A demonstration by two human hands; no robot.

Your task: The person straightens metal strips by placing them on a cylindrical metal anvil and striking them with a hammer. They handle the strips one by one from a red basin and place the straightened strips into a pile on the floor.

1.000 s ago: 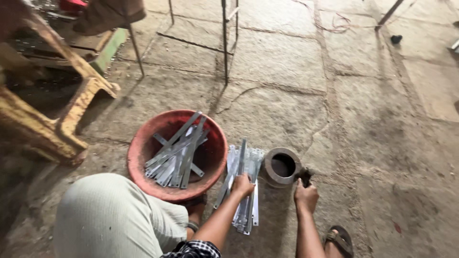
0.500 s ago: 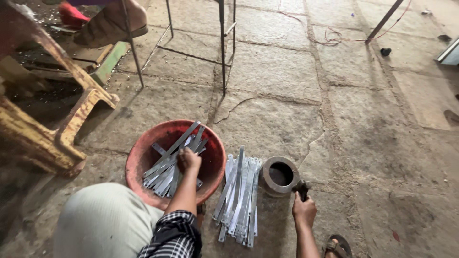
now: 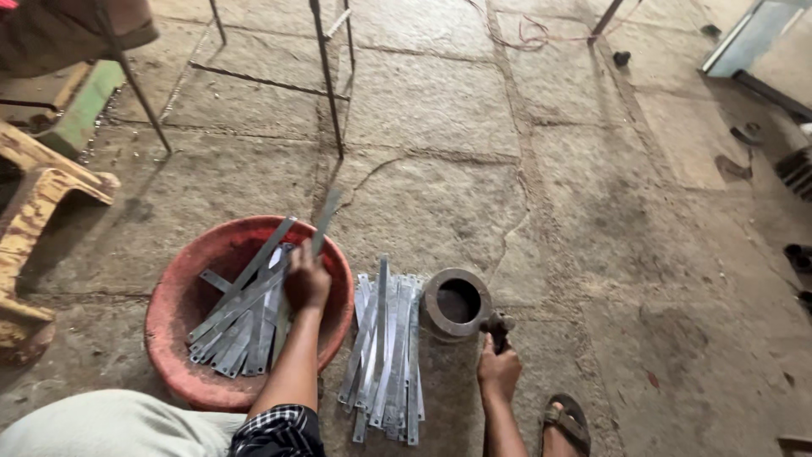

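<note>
The person sits low on a cracked stone floor [image 3: 440, 110], knee at the bottom left of the view. The left hand [image 3: 306, 281] reaches into a red plastic basin [image 3: 173, 313] at about eight o'clock from the centre of the view. Its fingers [image 3: 298, 292] are closed around one flat grey metal strip [image 3: 324, 222], which rises tilted out of the basin towards twelve o'clock, its upper end past the rim. More loose metal strips [image 3: 241, 317] lie criss-crossed inside the basin, leaning from its floor up towards the one o'clock side of the rim.

Just beside the basin, at its three o'clock, a second pile of metal strips [image 3: 385, 351] lies flat on the floor, laid roughly parallel and pointing towards twelve o'clock. At two o'clock from that pile, touching or nearly touching it, stands a short rusty metal ring [image 3: 457, 303], open end up.

The right hand [image 3: 498, 372] is at five o'clock from the ring, its fingers wrapped round the handle of a small dark hammer [image 3: 497, 325], whose head sits close against the ring's wall; whether it touches cannot be told. A sandalled foot [image 3: 567, 423] rests on the floor at four o'clock from that hand.

At the far left stands a worn wooden stool [image 3: 46, 190], and thin metal frame legs [image 3: 326, 76] rise at twelve o'clock.
</note>
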